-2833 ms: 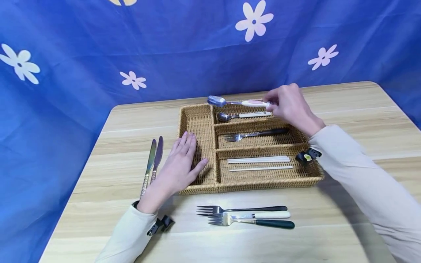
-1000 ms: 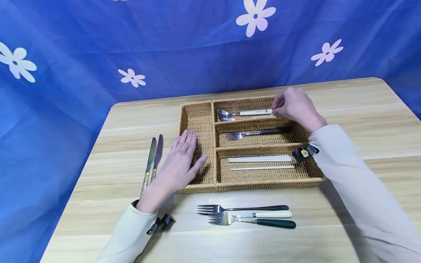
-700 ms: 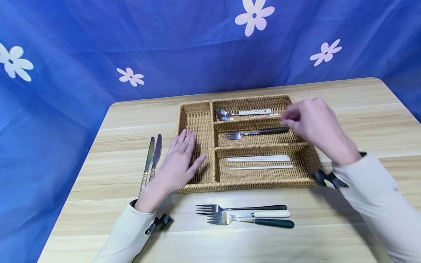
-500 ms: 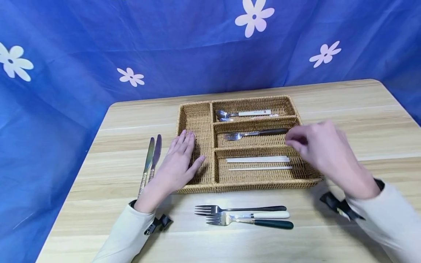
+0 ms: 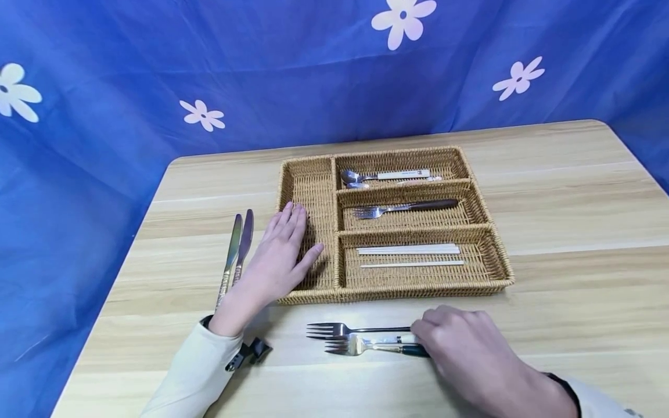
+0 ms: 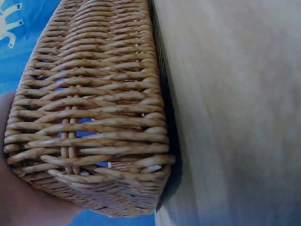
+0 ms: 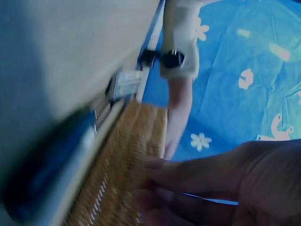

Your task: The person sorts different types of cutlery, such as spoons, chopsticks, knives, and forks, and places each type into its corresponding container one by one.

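My left hand [image 5: 277, 255] lies with straight fingers over the left rim of the wicker cutlery tray [image 5: 337, 278], fingertips in its left compartment. In the left wrist view the tray's woven corner [image 6: 94, 132] hides most of that hand. My right hand [image 5: 465, 354], blurred, is over the handle ends of the cutlery in front of the tray. There lie a black fork [image 5: 331, 330], a white-handled piece [image 5: 405, 338] and a green-handled fork [image 5: 352, 346]. In the right wrist view, the loosely bent fingers [image 7: 197, 179] hold nothing, apart from the dark handle [image 7: 51, 160].
Two knives [image 5: 240, 244] lie left of the tray. In its right compartments are a white-handled spoon [image 5: 402, 174] with another spoon beside it, a dark-handled fork [image 5: 431, 205], and white chopsticks [image 5: 410, 249]. A blue flowered cloth [image 5: 313, 75] hangs behind the table [image 5: 575, 278].
My right hand let go of a spoon in the back compartment, then moved toward me to the cutlery in front of the tray. The left hand stayed at the tray's left side.
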{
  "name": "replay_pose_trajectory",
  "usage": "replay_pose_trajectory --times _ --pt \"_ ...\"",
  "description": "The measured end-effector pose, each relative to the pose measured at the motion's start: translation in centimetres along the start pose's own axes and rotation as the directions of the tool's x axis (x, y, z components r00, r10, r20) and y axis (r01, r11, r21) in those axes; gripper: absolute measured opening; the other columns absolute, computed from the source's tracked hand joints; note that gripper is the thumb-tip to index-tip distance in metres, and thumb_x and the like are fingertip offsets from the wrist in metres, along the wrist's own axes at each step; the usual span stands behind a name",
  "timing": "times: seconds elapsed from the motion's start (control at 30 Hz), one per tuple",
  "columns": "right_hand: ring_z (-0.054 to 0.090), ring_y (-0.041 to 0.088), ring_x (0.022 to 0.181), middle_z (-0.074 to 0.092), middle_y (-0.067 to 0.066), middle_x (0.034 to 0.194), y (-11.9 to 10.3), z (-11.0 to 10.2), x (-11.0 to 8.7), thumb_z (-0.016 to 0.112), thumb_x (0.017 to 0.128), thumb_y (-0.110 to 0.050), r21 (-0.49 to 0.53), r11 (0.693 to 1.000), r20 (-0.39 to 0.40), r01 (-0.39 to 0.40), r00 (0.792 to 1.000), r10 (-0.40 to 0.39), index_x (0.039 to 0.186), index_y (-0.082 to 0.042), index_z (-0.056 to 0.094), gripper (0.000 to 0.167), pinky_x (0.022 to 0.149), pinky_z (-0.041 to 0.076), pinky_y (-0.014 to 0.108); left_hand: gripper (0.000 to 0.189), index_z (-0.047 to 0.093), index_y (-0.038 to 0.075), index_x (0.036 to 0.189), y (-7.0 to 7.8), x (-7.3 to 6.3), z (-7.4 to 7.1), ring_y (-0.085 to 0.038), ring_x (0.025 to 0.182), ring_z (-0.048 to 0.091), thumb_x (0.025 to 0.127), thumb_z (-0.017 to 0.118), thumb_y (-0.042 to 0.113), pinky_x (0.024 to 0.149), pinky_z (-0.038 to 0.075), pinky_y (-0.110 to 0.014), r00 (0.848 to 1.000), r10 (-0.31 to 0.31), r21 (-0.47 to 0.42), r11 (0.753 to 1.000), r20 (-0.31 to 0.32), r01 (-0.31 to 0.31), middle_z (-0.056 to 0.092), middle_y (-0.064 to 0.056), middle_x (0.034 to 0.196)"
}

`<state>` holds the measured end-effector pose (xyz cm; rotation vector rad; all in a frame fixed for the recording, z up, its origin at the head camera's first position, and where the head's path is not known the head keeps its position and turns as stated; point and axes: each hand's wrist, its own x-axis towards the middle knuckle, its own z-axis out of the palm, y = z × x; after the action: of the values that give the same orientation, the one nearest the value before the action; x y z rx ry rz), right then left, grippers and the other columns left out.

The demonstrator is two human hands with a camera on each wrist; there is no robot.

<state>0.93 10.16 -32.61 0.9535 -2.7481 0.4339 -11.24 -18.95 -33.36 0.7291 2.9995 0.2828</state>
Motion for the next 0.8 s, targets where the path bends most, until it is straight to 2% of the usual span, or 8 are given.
replay_pose_trajectory --times 0.07,0.13,0.37,0.47,0.63,0.8 --pt "0.055 0.009 0.058 0.055 -0.011 0.064 -0.3 0.5 -0.3 0.069 0.072 0.001 -0.01 1.0 0.086 -0.009 0.996 0.009 0.066 -0.018 0.06 0.022 0.04 0.042 0.028 0.075 0.017 -0.011 0.148 0.0 -0.1 -0.1 -0.036 0.147 0.005 0.103 0.035 0.046 0.12 0.001 -0.045 1.0 -0.002 -0.001 1.0 0.002 0.002 0.014 -0.026 0.156" --pt "0.055 0.01 0.058 0.054 -0.01 0.064 -0.4 0.9 -0.4 0.068 0.073 0.0 -0.028 1.0 0.139 -0.012 0.99 0.016 0.066 -0.018 0.06 0.021 0.039 0.04 0.029 0.075 0.017 -0.011 0.148 0.0 -0.1 -0.2 -0.036 0.147 0.005 0.103 0.035 0.046 0.12 0.002 -0.046 1.0 -0.002 -0.001 1.0 -0.001 0.002 0.014 -0.026 0.156" --pt "0.054 0.013 0.055 0.054 -0.006 0.062 -0.4 1.9 -0.8 0.071 0.072 -0.001 -0.096 0.995 0.203 -0.01 0.979 0.029 0.069 -0.014 0.065 0.014 0.038 0.038 0.03 0.075 0.017 -0.01 0.148 0.1 0.0 -0.2 -0.036 0.147 0.005 0.103 0.036 0.046 0.12 0.001 -0.045 1.0 -0.006 0.001 1.0 -0.001 0.006 0.015 -0.025 0.156" --pt "0.052 0.014 0.056 0.054 -0.004 0.063 -0.5 2.2 -1.0 0.072 0.067 -0.001 -0.103 0.995 0.243 -0.001 0.97 0.026 0.069 -0.013 0.065 0.014 0.039 0.038 0.031 0.075 0.018 -0.01 0.148 0.2 0.0 -0.2 -0.036 0.147 0.005 0.102 0.036 0.047 0.12 0.001 -0.044 1.0 -0.01 0.001 1.0 -0.002 0.01 0.015 -0.025 0.156" --pt "0.049 0.014 0.055 0.052 -0.003 0.062 -0.7 2.7 -1.3 0.069 0.06 0.001 -0.087 0.996 0.256 0.02 0.967 0.003 0.068 -0.011 0.063 0.016 0.04 0.039 0.029 0.075 0.017 -0.01 0.148 0.1 0.0 0.0 -0.036 0.147 0.005 0.103 0.036 0.046 0.12 -0.001 -0.043 1.0 -0.008 -0.005 1.0 0.004 0.008 0.015 -0.025 0.156" --pt "0.048 0.011 0.056 0.051 -0.004 0.061 -1.0 2.5 -1.1 0.072 0.067 -0.004 -0.08 0.996 0.227 0.042 0.974 -0.023 0.067 -0.011 0.063 0.011 0.04 0.038 0.026 0.074 0.018 -0.01 0.148 0.0 -0.1 0.0 -0.036 0.146 0.006 0.103 0.036 0.046 0.12 -0.001 -0.043 1.0 -0.003 -0.007 1.0 -0.002 0.003 0.015 -0.025 0.156"
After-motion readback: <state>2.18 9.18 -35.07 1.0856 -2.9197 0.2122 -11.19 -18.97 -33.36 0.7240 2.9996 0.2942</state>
